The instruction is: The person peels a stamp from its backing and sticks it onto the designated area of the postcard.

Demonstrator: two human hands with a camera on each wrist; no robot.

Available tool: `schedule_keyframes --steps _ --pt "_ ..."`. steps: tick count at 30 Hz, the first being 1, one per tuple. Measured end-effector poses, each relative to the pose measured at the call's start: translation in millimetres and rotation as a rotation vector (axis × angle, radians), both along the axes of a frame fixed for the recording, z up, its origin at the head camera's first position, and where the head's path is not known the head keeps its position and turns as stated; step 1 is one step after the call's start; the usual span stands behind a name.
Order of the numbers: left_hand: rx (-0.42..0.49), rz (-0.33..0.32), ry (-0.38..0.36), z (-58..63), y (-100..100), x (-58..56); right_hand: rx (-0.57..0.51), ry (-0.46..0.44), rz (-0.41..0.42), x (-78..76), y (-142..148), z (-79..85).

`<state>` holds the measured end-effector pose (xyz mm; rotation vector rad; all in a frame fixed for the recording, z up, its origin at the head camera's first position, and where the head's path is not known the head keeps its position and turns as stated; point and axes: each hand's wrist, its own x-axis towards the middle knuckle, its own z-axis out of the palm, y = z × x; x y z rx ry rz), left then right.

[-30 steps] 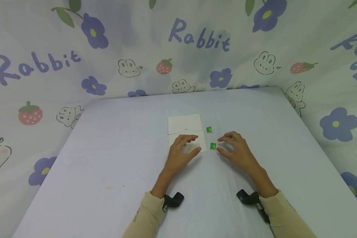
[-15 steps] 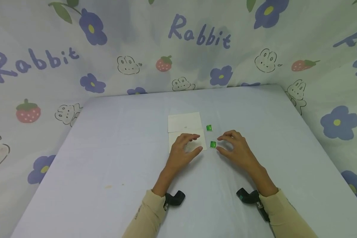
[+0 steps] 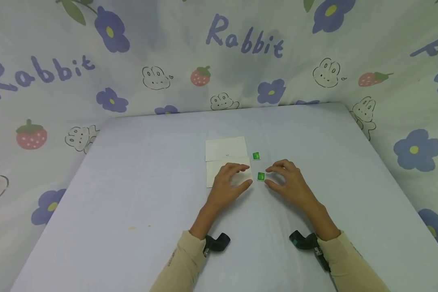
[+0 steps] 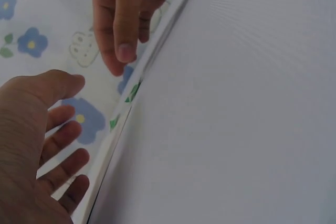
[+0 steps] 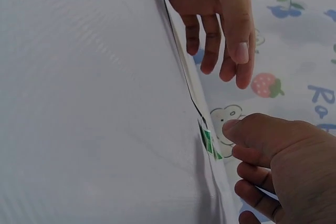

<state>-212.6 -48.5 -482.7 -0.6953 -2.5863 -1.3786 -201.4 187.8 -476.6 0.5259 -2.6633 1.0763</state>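
Note:
Two small green squares with pale borders lie flat on the white table in the head view: a far square and a nearer square. Left of them are two white sheets of paper, the far sheet and the near sheet. My left hand hovers over the near sheet with thumb and fingers apart, covering part of it. On the other side, my right hand has its fingertips right beside the nearer square. Both hands hold nothing, with gaps between thumb and fingers in the wrist views.
A white cloth covers the table. Behind it hangs a printed curtain with rabbits, flowers and strawberries. Black devices, one on the left wrist and one on the right wrist, stick out inward from the sleeves.
My left hand has shifted slightly to the right, toward the nearer green square. My right hand stays almost where it was. The squares and sheets keep their places; the head view has tipped slightly.

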Motion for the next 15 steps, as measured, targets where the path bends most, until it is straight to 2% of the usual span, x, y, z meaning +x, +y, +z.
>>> schedule_keyframes --steps 5,15 --pt "-0.005 -0.021 0.026 -0.2 3.9 -0.7 -0.003 0.016 0.006 -0.4 1.2 -2.7" --pt "-0.031 -0.02 0.066 -2.4 10.1 -2.2 -0.012 0.034 0.028 -3.2 2.5 -7.6"
